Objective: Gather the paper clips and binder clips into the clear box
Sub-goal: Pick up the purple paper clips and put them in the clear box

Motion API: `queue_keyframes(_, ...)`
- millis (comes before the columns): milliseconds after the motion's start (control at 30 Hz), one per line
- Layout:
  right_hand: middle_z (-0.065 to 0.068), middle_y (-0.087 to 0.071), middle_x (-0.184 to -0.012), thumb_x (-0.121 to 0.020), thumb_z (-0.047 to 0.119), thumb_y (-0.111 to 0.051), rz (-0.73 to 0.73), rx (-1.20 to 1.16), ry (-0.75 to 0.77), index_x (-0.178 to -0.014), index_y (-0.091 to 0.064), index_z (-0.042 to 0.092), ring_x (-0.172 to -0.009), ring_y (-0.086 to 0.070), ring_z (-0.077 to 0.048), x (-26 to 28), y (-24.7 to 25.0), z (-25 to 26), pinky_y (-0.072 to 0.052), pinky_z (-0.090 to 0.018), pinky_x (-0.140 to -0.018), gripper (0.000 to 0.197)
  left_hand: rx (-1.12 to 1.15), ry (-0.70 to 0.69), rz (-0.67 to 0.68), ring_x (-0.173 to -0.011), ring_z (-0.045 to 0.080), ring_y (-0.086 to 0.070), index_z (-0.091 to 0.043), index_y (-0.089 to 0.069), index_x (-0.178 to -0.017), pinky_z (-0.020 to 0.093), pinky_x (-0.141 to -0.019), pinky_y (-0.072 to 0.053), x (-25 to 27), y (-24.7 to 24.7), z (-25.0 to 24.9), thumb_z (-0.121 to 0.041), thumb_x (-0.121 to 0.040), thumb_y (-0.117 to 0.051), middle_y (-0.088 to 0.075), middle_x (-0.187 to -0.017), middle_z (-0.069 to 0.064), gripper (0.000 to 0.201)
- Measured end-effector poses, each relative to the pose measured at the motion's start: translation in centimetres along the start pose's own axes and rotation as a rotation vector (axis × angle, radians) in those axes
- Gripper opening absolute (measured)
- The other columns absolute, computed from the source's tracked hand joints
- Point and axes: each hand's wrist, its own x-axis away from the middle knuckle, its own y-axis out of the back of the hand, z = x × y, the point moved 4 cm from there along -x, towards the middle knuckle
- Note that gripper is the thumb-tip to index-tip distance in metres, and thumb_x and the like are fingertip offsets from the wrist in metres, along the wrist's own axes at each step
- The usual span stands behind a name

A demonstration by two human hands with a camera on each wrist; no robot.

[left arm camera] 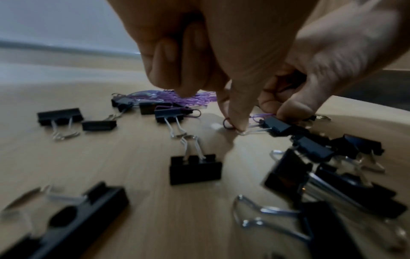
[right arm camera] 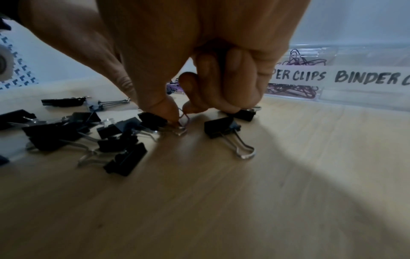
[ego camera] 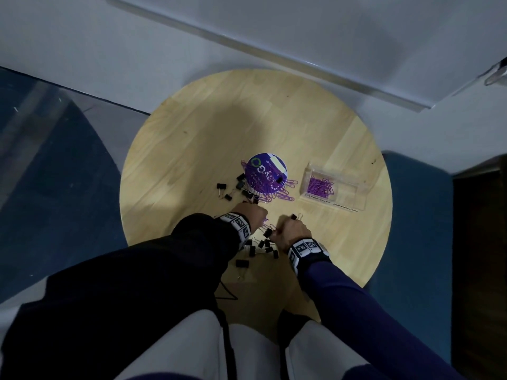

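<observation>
On the round wooden table (ego camera: 170, 149) my two hands meet over a heap of black binder clips (ego camera: 266, 246). My left hand (ego camera: 253, 213) (left arm camera: 233, 126) pinches the wire handle of one binder clip (left arm camera: 277, 126) against the table. My right hand (ego camera: 285, 227) (right arm camera: 186, 108) pinches a purple paper clip (right arm camera: 185, 117) hooked at that handle. The clear box (ego camera: 356, 193) stands to the right; its left compartment holds purple paper clips (ego camera: 319, 186), and its labels read "PAPER CLIPS" and "BINDER CLIPS" (right arm camera: 363, 77). More purple paper clips (ego camera: 285, 192) lie under a round purple lid (ego camera: 266, 171).
More binder clips (ego camera: 233, 187) are scattered left of the lid, and another (right arm camera: 221, 128) lies just right of my fingers. A blue floor surrounds the table, with a white wall behind it. My knees are under the near edge.
</observation>
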Motion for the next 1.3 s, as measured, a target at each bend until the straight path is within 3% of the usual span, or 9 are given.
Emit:
queue_keyframes(133, -0.007, -0.063, -0.09, -0.089, 0.036, -0.056, 0.007, -0.012, 0.034, -0.099, -0.056, 0.016, -0.08, -0.063, -0.027, 1.0, 0.2, 0.3, -0.054, -0.032, -0.071, 0.022, 0.135, 0.015, 0.018, -0.102, 0.032, -0.061, -0.008, -0.059, -0.11, 0.034, -0.079, -0.046, -0.1, -0.3, 1.6, -0.028, -0.096, -0.046, -0.064, -0.112, 0.012, 0.028)
queue_keyframes(300, 0.006, -0.062, -0.075, -0.091, 0.039, -0.052, -0.344, -0.472, -0.067, -0.086, -0.059, 0.025, -0.062, -0.058, -0.012, 2.0, 4.8, -1.9, -0.046, -0.021, -0.06, 0.016, 0.36, 0.114, -0.121, -0.074, 0.026, -0.053, -0.013, -0.048, -0.071, 0.027, -0.065, -0.039, 0.1, 3.0, 2.5, -0.029, -0.092, -0.042, -0.052, -0.069, 0.003, 0.027)
queue_keyframes(433, -0.003, -0.07, -0.078, -0.089, 0.033, -0.058, -0.617, -0.643, -0.261, -0.084, -0.062, 0.027, -0.062, -0.061, -0.02, 0.1, 10.2, -6.2, -0.053, -0.028, -0.059, 0.008, 0.422, 0.101, -0.252, -0.086, 0.031, -0.063, -0.01, -0.056, -0.089, 0.032, -0.075, -0.049, -1.6, 8.5, 0.0, -0.03, -0.093, -0.038, -0.064, -0.086, 0.01, 0.027)
queue_keyframes(567, -0.005, -0.067, -0.08, -0.084, 0.035, -0.062, -0.481, -0.512, -0.322, -0.078, -0.065, 0.028, -0.073, -0.062, -0.029, -2.1, 12.1, -8.5, -0.049, -0.029, -0.064, 0.009, 0.399, 0.075, -0.296, -0.098, 0.032, -0.062, -0.013, -0.059, -0.113, 0.032, -0.076, -0.046, -4.5, 11.6, -3.7, -0.031, -0.096, -0.045, -0.067, -0.107, 0.01, 0.029)
queue_keyframes(733, -0.006, -0.067, -0.085, -0.088, 0.041, -0.061, -0.442, -0.612, -0.314, -0.094, -0.072, 0.023, -0.081, -0.063, -0.029, -3.2, 11.8, -9.9, -0.051, -0.03, -0.071, 0.022, 0.381, 0.122, -0.19, -0.096, 0.03, -0.064, -0.004, -0.064, -0.112, 0.033, -0.076, -0.047, -7.2, 12.7, -6.8, -0.017, -0.097, -0.046, -0.068, -0.108, 0.014, 0.027)
queue_keyframes(933, -0.009, -0.053, -0.06, -0.091, 0.016, -0.038, -0.323, -1.468, -0.434, -0.097, -0.055, 0.005, -0.047, -0.045, -0.022, -3.8, 12.0, -10.1, -0.034, -0.026, -0.046, 0.021, 0.425, 0.139, -0.109, -0.053, 0.009, -0.035, -0.021, -0.044, -0.087, 0.025, -0.07, -0.039, -8.7, 11.8, -8.1, -0.024, -0.089, -0.062, -0.037, -0.065, -0.006, 0.018)
queue_keyframes(1033, -0.008, -0.053, -0.044, -0.086, 0.013, -0.04, -0.329, -1.609, -0.439, -0.081, -0.054, 0.006, -0.04, -0.042, -0.02, -3.7, 12.9, -8.8, -0.03, -0.024, -0.044, 0.016, 0.452, 0.101, -0.083, -0.081, 0.019, -0.052, -0.019, -0.059, -0.103, 0.025, -0.078, -0.042, -8.5, 11.9, -7.8, -0.022, -0.091, -0.058, -0.062, -0.099, 0.007, 0.013)
queue_keyframes(1133, -0.008, -0.057, -0.048, -0.083, 0.017, -0.045, -0.289, -1.592, -0.429, -0.082, -0.055, 0.009, -0.042, -0.044, -0.02, -3.9, 13.1, -7.8, -0.033, -0.023, -0.047, 0.014, 0.589, 0.078, -0.115, -0.12, 0.024, -0.055, -0.016, -0.053, -0.136, 0.029, -0.101, -0.045, -7.6, 12.2, -6.7, -0.01, -0.093, -0.048, -0.054, -0.14, 0.007, 0.044)
queue_keyframes(1300, -0.006, -0.057, -0.069, -0.082, 0.024, -0.05, -0.321, -1.553, -0.394, -0.081, -0.057, 0.012, -0.058, -0.051, -0.022, -3.8, 12.6, -6.8, -0.041, -0.026, -0.056, 0.014, 0.871, 0.136, -0.167, -0.105, 0.02, -0.065, -0.014, -0.063, -0.125, 0.033, -0.101, -0.05, -6.1, 12.0, -2.7, -0.006, -0.093, -0.049, -0.065, -0.126, 0.008, 0.036)
